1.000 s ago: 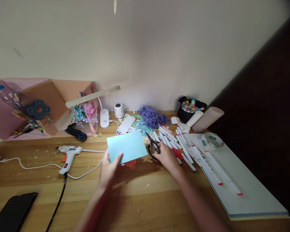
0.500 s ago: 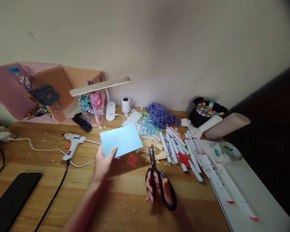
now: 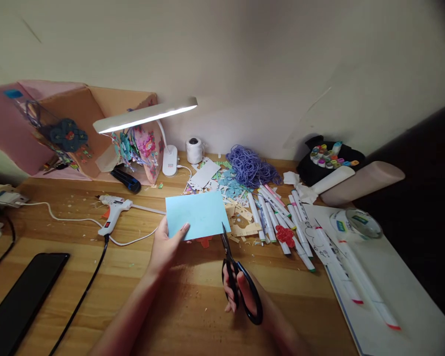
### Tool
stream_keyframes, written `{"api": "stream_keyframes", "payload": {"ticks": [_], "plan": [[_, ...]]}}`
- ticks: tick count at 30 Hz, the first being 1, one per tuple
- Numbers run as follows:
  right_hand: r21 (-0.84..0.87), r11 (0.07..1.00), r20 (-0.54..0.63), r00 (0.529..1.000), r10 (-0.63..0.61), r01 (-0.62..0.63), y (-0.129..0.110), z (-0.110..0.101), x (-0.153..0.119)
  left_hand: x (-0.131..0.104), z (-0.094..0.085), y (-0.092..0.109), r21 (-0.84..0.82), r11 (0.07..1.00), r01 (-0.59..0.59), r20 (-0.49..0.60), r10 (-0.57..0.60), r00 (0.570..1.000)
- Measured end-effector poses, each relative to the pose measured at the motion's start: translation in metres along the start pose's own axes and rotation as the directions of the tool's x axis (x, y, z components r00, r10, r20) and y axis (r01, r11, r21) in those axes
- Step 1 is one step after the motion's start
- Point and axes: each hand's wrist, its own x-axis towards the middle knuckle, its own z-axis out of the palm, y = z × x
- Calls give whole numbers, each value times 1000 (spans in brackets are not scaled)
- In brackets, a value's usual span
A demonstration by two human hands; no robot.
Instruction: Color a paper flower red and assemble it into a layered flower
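- At the centre, above a wooden desk [image 3: 185, 316] with a light brown striped grain: a plain rectangular sheet of pale blue paper [image 3: 196, 212], tilted slightly, its lower left corner held by the left hand [image 3: 165, 252], thumb on the upper face, fingers beneath.
- Right of centre: the right hand [image 3: 246, 292], holding metal scissors with black looped handles [image 3: 229, 254], fingers through one loop and thumb in the other. The blades point away from the body, narrowly parted; one tip overlaps the sheet's lower right corner. Whether metal touches paper cannot be told.
- Under the sheet's near edge: a flat red piece [image 3: 206, 242], mostly hidden.
- Beyond and right of the sheet: beige paper offcuts [image 3: 246, 229], blue-green paper scraps [image 3: 233, 184] and a loose tangle of purple cord [image 3: 250, 165].
- Right of the scraps: a heap of white-barrelled markers [image 3: 269, 222], with a red flower-shaped piece [image 3: 285, 236] lying on them.
- Far right: a round roll of clear tape [image 3: 363, 225] on a large white pad [image 3: 400, 277].
- Left: a white glue gun [image 3: 114, 215] with a black cord, lying on its side; nearer, a black rectangular phone [image 3: 25, 301].
- Behind: a lit white desk lamp [image 3: 146, 114] with a long flat head.
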Motion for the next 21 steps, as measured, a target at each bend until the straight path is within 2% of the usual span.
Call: {"api": "stream_keyframes", "payload": {"ticks": [7, 14, 21], "plan": [[-41, 999, -25, 1000, 9, -10, 2, -3, 0, -4, 4, 1, -20, 1000, 11, 36, -11, 999], [-80, 997, -55, 998, -21, 16, 12, -7, 2, -5, 7, 2, -16, 1000, 17, 16, -17, 1000], [-191, 982, -108, 994, -20, -1, 2, 0, 0, -4, 5, 0, -11, 1000, 21, 10, -21, 1000]]}}
